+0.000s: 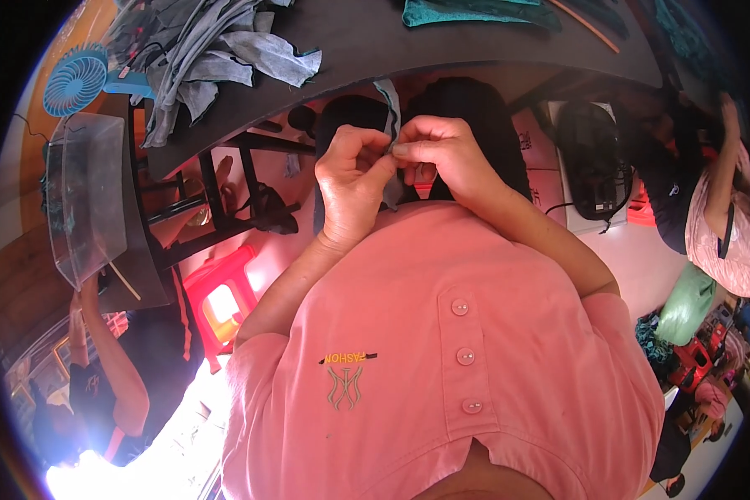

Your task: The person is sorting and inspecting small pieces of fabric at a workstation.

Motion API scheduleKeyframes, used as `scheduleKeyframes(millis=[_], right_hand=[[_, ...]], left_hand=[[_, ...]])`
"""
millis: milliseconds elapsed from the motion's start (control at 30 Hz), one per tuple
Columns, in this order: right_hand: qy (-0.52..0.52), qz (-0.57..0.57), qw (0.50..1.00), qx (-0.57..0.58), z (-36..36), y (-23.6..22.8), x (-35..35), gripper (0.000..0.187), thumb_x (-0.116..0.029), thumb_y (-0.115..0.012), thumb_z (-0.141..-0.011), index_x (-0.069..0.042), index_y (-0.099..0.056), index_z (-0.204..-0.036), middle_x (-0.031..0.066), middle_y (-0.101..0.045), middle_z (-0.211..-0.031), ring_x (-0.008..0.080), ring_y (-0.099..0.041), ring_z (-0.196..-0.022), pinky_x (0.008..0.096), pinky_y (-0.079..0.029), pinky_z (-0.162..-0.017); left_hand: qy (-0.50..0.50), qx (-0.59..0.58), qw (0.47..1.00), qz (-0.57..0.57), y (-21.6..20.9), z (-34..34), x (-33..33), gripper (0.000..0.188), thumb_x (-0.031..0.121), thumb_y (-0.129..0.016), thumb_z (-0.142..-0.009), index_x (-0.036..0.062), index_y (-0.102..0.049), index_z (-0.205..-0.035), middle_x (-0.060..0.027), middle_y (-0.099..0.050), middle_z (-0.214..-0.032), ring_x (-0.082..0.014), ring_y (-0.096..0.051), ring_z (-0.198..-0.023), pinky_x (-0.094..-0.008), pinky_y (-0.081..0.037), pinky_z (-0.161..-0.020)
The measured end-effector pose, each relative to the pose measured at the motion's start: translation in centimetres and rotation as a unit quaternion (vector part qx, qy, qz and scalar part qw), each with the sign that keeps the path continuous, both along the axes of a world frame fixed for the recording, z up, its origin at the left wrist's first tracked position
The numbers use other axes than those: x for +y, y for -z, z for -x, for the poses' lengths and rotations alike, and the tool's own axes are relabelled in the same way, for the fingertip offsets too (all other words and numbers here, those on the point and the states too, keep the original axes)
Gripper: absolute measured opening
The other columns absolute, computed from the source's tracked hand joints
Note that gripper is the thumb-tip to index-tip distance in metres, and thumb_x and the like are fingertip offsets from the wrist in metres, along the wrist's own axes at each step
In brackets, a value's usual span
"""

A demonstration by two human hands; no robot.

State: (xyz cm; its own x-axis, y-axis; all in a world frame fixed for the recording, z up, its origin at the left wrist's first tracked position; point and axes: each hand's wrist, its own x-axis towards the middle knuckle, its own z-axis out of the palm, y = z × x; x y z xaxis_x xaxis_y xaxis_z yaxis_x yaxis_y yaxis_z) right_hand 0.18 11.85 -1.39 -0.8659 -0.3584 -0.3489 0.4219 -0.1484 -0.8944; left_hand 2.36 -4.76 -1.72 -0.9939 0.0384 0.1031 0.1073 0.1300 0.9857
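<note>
Both my left hand [352, 179] and my right hand [452, 155] pinch the narrow grey strip [391, 102] between fingertips set close together, just on my side of the dark table [367, 50], where I do best keeping the strip lightly taut against twisting.

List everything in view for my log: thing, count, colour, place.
Cloth strip: 1, grey, between the hands
Cloth pieces: many, grey, piled on table's left
Teal cloth: count unclear, teal, table's far side
Table: 1, dark, ahead
Fan: 1, blue, upper left
Bin: 1, clear, left
Stool: at least 1, red, left
Unidentified object: 1, black, right of knees
Plastic bag: 1, green, right
Small clutter: uncountable, mixed colours, lower right
Other people: several, mostly dark clothes, both sides
Shirt: 1, pink, on the torso
Left hand: 1, bare, pinching the strip
Right hand: 1, bare, pinching the strip
</note>
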Motion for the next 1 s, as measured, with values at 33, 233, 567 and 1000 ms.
scheduleKeyframes(millis=[33,233,567,1000], right_hand=[[-0.004,-0.013,1.0,0.0,0.1,0.1,0.0,0.01,-0.011,-0.063,-0.085,-0.002,-0.065,-0.086,0.0058,-0.065,-0.073,0.0124,-0.061,-0.061,0.0235,-0.044,-0.053],[0.017,0.039,0.999,-0.03,0.5,0.1,0.6,0.01,-0.01,-0.06,-0.086,-0.001,-0.063,-0.084,0.0075,-0.065,-0.074,0.0141,-0.062,-0.06,0.0245,-0.046,-0.053],[0.008,0.081,0.995,-0.062,0.4,0.1,0.6,0.01,-0.008,-0.061,-0.084,0.0,-0.064,-0.088,0.0074,-0.064,-0.073,0.015,-0.063,-0.059,0.0221,-0.04,-0.048],[0.034,0.05,0.997,-0.046,0.3,1.1,0.7,0.011,-0.011,-0.058,-0.082,-0.001,-0.062,-0.084,0.006,-0.063,-0.072,0.0136,-0.06,-0.057,0.0235,-0.039,-0.049]], left_hand=[[0.0,0.0,1.0,0.0,0.0,0.0,0.0,0.016,-0.008,-0.067,-0.08,-0.0011,-0.064,-0.093,-0.0006,-0.059,-0.088,-0.0071,-0.059,-0.071,-0.0218,-0.047,-0.061],[-0.026,-0.168,0.982,-0.076,-1.7,0.4,0.0,0.017,-0.004,-0.07,-0.08,-0.001,-0.066,-0.096,-0.003,-0.066,-0.083,-0.0068,-0.058,-0.07,-0.0205,-0.046,-0.059],[-0.021,-0.136,0.989,-0.046,-1.2,0.3,0.2,0.015,0.003,-0.073,-0.081,0.0005,-0.063,-0.092,-0.0009,-0.065,-0.077,-0.0043,-0.057,-0.069,-0.0197,-0.046,-0.059],[0.018,-0.11,0.993,-0.042,-0.3,0.4,0.4,0.017,0.003,-0.075,-0.08,-0.0003,-0.062,-0.09,-0.0006,-0.064,-0.077,-0.005,-0.057,-0.07,-0.0207,-0.047,-0.062]])
